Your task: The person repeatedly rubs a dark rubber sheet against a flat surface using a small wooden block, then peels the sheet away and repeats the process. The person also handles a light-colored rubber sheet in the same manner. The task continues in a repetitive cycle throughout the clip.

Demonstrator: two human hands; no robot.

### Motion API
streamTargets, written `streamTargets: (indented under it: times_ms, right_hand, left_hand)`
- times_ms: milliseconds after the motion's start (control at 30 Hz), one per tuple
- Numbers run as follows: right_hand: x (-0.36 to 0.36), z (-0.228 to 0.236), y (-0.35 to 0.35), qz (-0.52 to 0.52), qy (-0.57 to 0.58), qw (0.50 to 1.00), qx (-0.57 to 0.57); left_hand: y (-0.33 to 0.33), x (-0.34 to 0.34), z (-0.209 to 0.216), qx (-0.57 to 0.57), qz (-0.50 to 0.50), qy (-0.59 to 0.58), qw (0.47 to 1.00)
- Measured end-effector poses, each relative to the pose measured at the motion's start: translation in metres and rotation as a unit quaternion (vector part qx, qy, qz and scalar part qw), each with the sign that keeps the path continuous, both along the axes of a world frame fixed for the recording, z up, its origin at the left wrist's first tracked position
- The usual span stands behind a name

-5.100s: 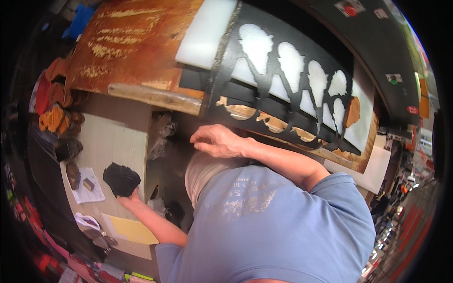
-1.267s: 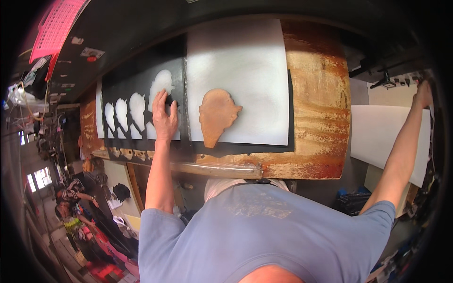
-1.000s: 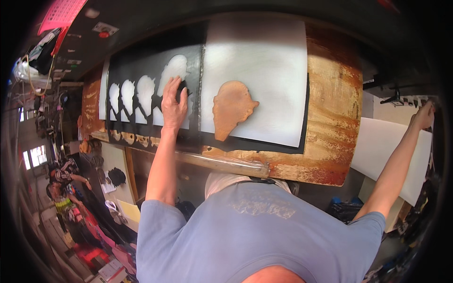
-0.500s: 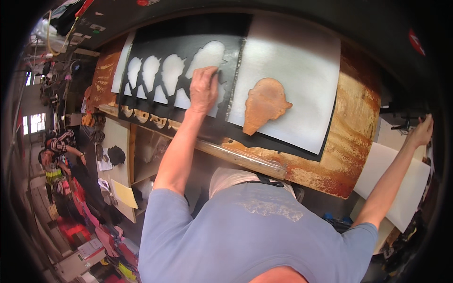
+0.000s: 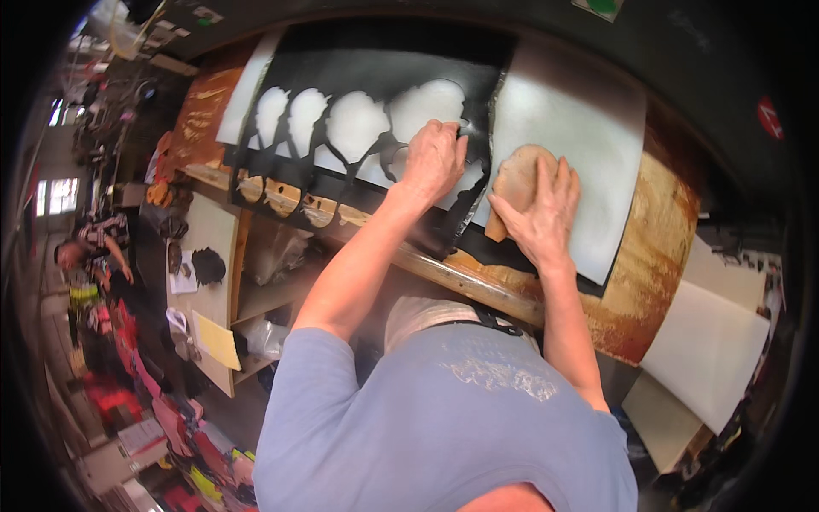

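You splay your right grip across the brown form on the white board, its long axis one-to-seven o'clock; your farther left grip, toward nine, curls at the black sheet, hold unclear.

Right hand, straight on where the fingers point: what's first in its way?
Beyond the brown piece it covers, the right hand would cross bare white sheet; first obstacle looks like the dark machine panel. Depth is unclear, so it might pass beneath.
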State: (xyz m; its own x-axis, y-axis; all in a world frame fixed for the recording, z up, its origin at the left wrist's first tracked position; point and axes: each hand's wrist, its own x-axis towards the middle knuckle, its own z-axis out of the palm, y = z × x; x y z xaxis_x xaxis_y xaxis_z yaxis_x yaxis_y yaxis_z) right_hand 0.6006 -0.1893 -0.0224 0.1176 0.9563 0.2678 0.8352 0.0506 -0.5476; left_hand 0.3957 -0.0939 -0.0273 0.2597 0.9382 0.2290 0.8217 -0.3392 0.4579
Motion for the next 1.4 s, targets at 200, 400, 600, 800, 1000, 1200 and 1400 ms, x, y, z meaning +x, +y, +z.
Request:
streamTargets:
  times_ms: [200, 400, 600, 800, 1000, 1200, 1400]
  right_hand:
    - [-0.017, -0.013, -0.010, -0.027, -0.056, 0.996, 0.067]
    - [0.019, 0.034, -0.012, -0.053, -0.026, 0.998, -0.009]
    - [-0.015, 0.004, -0.032, -0.037, -0.031, 0.998, -0.034]
    - [-0.036, -0.011, 0.001, -0.151, -0.049, 0.987, 0.007]
    - [-0.014, -0.001, 0.002, -0.121, -0.068, 0.990, -0.002]
    - [0.093, 0.003, -0.061, -0.135, -0.076, 0.988, -0.017]
    - [0.204, -0.003, -0.121, -0.205, -0.008, 0.978, -0.047]
  left_hand:
    - [-0.023, 0.003, 0.029, -0.065, -0.027, 0.000, 0.997]
    - [-0.034, -0.007, 0.030, -0.078, -0.061, -0.007, 0.995]
    - [-0.027, -0.017, 0.023, -0.038, -0.083, -0.049, 0.995]
    - [-0.006, -0.043, 0.047, -0.146, -0.043, -0.127, 0.980]
    - [-0.023, -0.014, 0.047, -0.058, -0.074, -0.046, 0.995]
    - [-0.038, 0.019, 0.054, -0.143, -0.111, -0.135, 0.974]
    - [-0.085, 0.070, 0.035, -0.136, -0.218, -0.127, 0.958]
